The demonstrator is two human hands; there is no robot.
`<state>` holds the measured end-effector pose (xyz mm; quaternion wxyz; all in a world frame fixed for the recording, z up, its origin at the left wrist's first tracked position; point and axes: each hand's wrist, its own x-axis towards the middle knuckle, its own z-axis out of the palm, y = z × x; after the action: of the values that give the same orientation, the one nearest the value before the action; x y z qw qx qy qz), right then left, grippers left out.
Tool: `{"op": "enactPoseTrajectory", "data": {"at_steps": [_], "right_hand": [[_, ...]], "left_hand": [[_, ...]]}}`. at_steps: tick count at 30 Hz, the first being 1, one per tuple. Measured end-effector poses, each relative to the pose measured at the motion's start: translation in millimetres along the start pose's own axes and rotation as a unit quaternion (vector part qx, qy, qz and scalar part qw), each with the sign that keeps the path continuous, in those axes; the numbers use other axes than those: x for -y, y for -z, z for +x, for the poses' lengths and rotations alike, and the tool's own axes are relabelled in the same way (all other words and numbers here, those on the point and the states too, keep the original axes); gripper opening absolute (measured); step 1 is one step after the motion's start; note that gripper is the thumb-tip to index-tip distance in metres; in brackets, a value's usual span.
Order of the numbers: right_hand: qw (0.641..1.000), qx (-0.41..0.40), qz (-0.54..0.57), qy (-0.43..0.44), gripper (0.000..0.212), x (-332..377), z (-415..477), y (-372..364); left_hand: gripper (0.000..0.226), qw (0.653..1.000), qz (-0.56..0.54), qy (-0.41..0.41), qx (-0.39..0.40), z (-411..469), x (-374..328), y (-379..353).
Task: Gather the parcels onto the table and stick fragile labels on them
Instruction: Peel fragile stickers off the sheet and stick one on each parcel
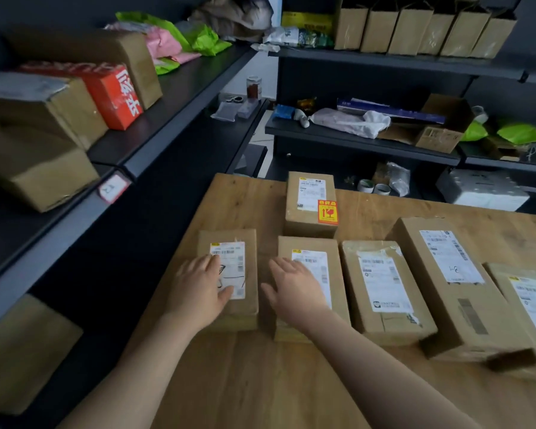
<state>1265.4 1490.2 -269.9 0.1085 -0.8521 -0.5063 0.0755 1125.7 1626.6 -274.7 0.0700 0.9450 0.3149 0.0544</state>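
Several brown cardboard parcels with white shipping labels lie on the wooden table (254, 382). My left hand (198, 289) rests flat, fingers spread, on the leftmost parcel (248, 239). My right hand (294, 289) lies flat on the left side of the neighbouring parcel (331, 264). Behind these, a parcel (304, 218) carries a red and yellow fragile label (327, 212) on its right edge. To the right sit a mid-size parcel (384, 292), a long parcel (458, 292) and one more parcel (529, 305) cut by the frame edge.
Dark shelving (155, 150) runs along the left with brown boxes (44, 168), a red box (112, 94) and pink and green bags. More shelves (369, 144) stand behind the table with paper bags, wrapped items and tape rolls (373, 187).
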Motion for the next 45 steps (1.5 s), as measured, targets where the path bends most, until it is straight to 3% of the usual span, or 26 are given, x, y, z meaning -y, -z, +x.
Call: {"op": "enactPoseTrajectory", "data": {"at_steps": [4,8,15,23,29,38,45], "right_hand": [[0.999,0.011,-0.023,0.018,0.038,25,-5,-27],[0.999,0.022,-0.024,0.008,0.033,35,-9,-35],[0.999,0.037,-0.014,-0.003,0.03,53,-31,-35],[0.999,0.036,0.016,0.003,0.029,80,-121,-44],[0.999,0.023,0.025,-0.019,0.039,88,-192,-46],[0.997,-0.035,0.004,-0.069,0.033,65,-275,-52],[0.987,-0.073,-0.033,-0.137,0.029,30,-306,-51]], "left_hand": [[0.068,0.996,-0.03,0.054,0.058,-24,20,-12],[0.076,0.979,-0.143,0.105,0.102,-29,26,-21],[0.073,0.965,-0.207,0.134,0.085,-63,29,-15],[0.075,0.96,-0.233,0.131,0.077,-164,23,-3],[0.069,0.969,-0.214,0.105,0.07,-223,12,-4],[0.052,0.968,-0.223,0.034,0.106,-253,-23,-13],[0.058,0.969,-0.218,-0.027,0.115,-246,-75,-18]]}}
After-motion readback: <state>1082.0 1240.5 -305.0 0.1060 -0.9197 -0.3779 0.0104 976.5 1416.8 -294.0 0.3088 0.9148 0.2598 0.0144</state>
